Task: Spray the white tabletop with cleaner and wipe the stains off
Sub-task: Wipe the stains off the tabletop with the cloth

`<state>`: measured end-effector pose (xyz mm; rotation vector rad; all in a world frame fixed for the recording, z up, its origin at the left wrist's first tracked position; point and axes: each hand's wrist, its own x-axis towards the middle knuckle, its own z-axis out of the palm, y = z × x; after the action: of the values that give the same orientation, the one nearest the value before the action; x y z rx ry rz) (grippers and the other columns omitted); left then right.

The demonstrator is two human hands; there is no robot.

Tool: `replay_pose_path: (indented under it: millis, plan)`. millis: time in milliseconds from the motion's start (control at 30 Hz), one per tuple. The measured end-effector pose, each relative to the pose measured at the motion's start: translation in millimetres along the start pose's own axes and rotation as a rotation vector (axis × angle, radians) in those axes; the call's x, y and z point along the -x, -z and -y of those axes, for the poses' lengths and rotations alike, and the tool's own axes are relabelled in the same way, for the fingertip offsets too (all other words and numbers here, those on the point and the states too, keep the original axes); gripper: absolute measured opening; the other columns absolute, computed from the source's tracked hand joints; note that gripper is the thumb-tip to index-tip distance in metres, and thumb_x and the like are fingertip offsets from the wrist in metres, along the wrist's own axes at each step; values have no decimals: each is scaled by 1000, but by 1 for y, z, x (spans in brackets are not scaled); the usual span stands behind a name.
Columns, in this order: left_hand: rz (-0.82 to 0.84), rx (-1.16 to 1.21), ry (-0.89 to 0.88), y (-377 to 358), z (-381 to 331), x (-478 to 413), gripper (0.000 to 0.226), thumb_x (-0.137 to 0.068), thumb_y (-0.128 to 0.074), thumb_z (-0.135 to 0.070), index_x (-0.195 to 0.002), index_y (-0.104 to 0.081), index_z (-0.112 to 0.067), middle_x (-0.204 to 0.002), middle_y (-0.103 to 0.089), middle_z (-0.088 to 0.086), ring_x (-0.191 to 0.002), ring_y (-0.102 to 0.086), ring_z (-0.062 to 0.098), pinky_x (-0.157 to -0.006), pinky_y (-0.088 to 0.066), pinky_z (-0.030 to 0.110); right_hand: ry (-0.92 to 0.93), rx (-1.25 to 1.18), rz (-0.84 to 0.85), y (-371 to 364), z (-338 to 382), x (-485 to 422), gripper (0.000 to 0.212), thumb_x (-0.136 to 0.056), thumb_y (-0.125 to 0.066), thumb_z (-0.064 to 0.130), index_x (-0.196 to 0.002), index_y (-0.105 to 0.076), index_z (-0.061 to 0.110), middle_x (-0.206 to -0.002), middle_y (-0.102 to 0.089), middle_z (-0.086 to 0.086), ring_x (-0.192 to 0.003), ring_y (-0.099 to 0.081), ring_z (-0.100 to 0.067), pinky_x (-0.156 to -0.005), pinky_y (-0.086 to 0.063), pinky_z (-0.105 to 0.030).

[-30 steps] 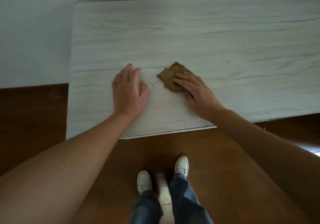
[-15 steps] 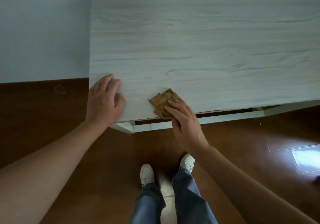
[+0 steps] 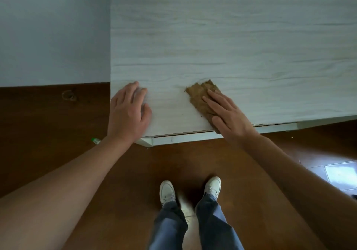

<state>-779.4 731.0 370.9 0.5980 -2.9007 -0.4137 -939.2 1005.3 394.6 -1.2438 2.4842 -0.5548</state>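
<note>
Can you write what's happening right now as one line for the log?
step: wiping | right hand flat on brown cloth | left hand braced on tabletop

A single wide-angle head camera looks steeply down from standing height over the near left corner of the white tabletop [image 3: 231,46], taking in forearms, shoes [image 3: 167,190] and brown floor [image 3: 48,124].

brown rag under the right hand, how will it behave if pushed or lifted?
Probably floppy: the brown rag lies crumpled with a ragged edge. Likely slides easily on the smooth white tabletop, bunching ahead of the flat right hand. Looks light; lifted, it would likely droop.
</note>
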Motion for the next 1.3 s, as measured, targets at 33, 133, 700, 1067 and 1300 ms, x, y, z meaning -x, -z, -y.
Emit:
replay_pose_path:
  millis: [33, 133, 700, 1067, 1300]
  plan:
    - [1, 1, 0, 0, 0, 0, 46, -102, -42, -30, -141, -52, -9, -155, -45, 15, -148, -36, 32, -120, -31, 48, 47, 35, 24, 3, -6, 1, 59, -97, -31, 32, -154, -37, 17, -164, -25, 0, -153, -16, -16, -124, -21, -44]
    - [8, -3, 5, 0, 1, 0, 46, -102, -39, -31, -142, -51, -11, -156, -43, 14, -149, -34, 32, -121, -29, 48, 129, 143, 25, -1, -16, 2, 60, -95, -36, 24, -154, -35, 9, -164, -26, -9, -154, -17, -23, -123, -23, -46]
    - [-5, -42, -11, 1, -2, -3, 46, -104, -38, -30, -141, -53, -8, -154, -46, 16, -147, -39, 33, -119, -33, 47, -317, 134, -51, -64, 101, -47, 65, -104, -21, 36, -159, 2, 11, -167, 9, -11, -154, 14, -25, -127, 1, -42]
    - [5, -90, 1, -5, -1, -4, 49, -103, -38, -30, -145, -50, -8, -156, -44, 19, -148, -37, 33, -122, -30, 47, -497, 79, -142, -37, 72, -148, 70, -100, -30, 33, -159, -2, 8, -167, 5, -14, -154, 7, -30, -126, 2, -43]
    - [59, -70, 21, -3, 0, -5, 50, -103, -36, -32, -146, -50, -11, -159, -42, 16, -152, -34, 31, -126, -26, 46, -335, 119, -106, -27, 65, -219, 69, -100, -34, 33, -159, -8, 9, -167, -1, -15, -154, 1, -31, -126, 0, -42]
